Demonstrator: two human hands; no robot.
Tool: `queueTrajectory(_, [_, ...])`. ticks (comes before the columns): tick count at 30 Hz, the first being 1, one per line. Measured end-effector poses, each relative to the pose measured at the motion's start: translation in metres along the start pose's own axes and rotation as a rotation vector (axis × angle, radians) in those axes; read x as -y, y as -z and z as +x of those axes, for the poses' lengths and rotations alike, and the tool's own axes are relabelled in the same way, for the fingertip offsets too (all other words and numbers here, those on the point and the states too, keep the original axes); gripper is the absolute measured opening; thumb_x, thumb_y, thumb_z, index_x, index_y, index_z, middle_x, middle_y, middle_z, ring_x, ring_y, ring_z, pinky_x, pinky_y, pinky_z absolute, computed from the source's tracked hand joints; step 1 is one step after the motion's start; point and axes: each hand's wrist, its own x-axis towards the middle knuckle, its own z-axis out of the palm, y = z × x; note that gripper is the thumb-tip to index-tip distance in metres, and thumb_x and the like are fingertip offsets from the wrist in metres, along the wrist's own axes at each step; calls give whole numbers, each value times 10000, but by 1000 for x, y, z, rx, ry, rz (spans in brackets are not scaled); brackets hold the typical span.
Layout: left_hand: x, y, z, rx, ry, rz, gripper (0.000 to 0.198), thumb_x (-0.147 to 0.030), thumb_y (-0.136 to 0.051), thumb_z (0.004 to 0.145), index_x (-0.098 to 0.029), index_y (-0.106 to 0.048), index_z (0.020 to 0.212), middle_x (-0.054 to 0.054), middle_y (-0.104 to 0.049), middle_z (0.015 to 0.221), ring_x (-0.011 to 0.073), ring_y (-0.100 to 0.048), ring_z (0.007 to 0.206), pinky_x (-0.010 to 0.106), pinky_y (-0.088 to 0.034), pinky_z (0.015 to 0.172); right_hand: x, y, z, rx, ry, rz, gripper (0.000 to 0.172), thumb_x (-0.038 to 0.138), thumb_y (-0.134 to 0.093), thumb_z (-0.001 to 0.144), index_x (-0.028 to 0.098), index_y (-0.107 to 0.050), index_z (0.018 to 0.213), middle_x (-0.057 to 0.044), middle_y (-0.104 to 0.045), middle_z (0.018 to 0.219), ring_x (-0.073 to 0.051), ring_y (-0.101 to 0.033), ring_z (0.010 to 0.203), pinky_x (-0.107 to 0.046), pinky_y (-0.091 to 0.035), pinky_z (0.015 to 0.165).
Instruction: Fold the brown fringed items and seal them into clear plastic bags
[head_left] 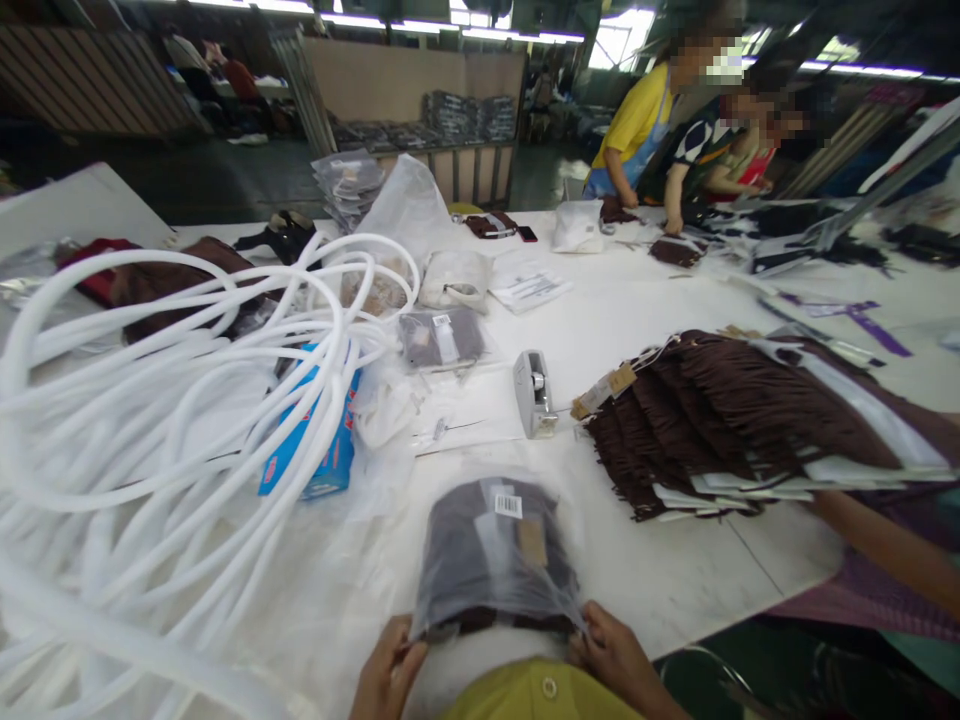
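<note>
A dark folded garment in a clear plastic bag [495,560] lies on the white table right in front of me, with a barcode label and a brown tag showing. My left hand [390,668] is closed on the bag's near left corner. At the near right corner, my right hand [616,655] pinches the plastic. Brown fabric shows along the bag's near edge, between my hands. Beyond the bag stands a grey tape dispenser [535,395]. Another bagged dark garment [442,338] lies farther back.
Coiled white tubing [172,400] covers the left side around a blue box [322,440]. Stacked brown fringed garments [720,410] lie to the right, beside a person's arm [885,545]. People work at the table's far side [637,130].
</note>
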Motion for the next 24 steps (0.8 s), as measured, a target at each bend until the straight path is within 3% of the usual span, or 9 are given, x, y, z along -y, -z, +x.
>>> queueTrajectory(3, [-48, 9, 28, -43, -105, -36, 414, -614, -560, 824, -210, -527, 741, -1, -561, 754, 194, -579, 784, 317, -532, 793, 17, -8, 18, -3, -40, 72, 402, 633, -470, 644, 248, -374, 704, 31, -526, 562, -150, -524, 483, -262, -383, 479])
queueTrajectory(6, [-77, 10, 57, -37, -106, -300, 364, -555, -606, 815, -204, -509, 827, 7, -574, 873, 189, -608, 869, 356, -563, 849, 27, -8, 31, -36, -25, 42, 358, 593, -448, 659, 247, -373, 709, 38, -504, 541, -141, -511, 452, -246, -357, 451])
queueTrajectory(8, [-78, 8, 73, -40, -55, -355, 444, -549, -642, 764, -209, -506, 1016, 37, -600, 1003, 205, -651, 906, 377, -585, 818, 28, -3, 33, -87, -3, 12, 290, 522, -457, 673, 244, -391, 723, 61, -453, 528, -138, -503, 456, -236, -345, 449])
queueTrajectory(10, [-68, 5, 86, -9, -27, -269, 557, -542, -659, 699, -204, -503, 1114, 56, -625, 1037, 211, -681, 857, 352, -589, 732, 27, 4, 32, -134, 23, -22, 219, 437, -486, 681, 239, -432, 755, 76, -428, 526, -135, -505, 487, -228, -346, 472])
queueTrajectory(14, [-46, -2, 96, -19, 8, -115, 314, -499, -588, 696, -210, -503, 785, -11, -624, 696, 174, -643, 644, 281, -525, 600, 24, 11, 31, -140, 15, -62, 185, 368, -521, 668, 232, -397, 657, 63, -453, 509, -131, -505, 533, -218, -337, 499])
queueTrajectory(19, [-31, -2, 70, 32, -3, -37, 298, -532, -496, 776, -246, -422, 735, -19, -627, 630, 191, -638, 597, 302, -518, 590, 18, 24, 17, -62, -62, -24, 220, 444, -443, 646, 246, -348, 640, 40, -506, 514, -137, -513, 462, -242, -349, 469])
queueTrajectory(22, [-17, 6, 28, -3, -99, 168, 324, -595, -510, 774, -272, -495, 796, 19, -696, 715, 249, -684, 713, 355, -532, 700, 20, 49, -15, -15, -95, -50, 232, 463, -460, 633, 239, -400, 630, 5, -567, 525, -154, -528, 444, -250, -330, 451])
queueTrajectory(24, [-18, 13, -2, -55, -109, 215, 365, -653, -521, 764, -292, -517, 817, 21, -723, 767, 257, -695, 739, 347, -531, 715, 31, 66, -41, 57, -92, -110, 259, 484, -483, 660, 231, -440, 631, -17, -600, 551, -171, -554, 475, -259, -350, 471])
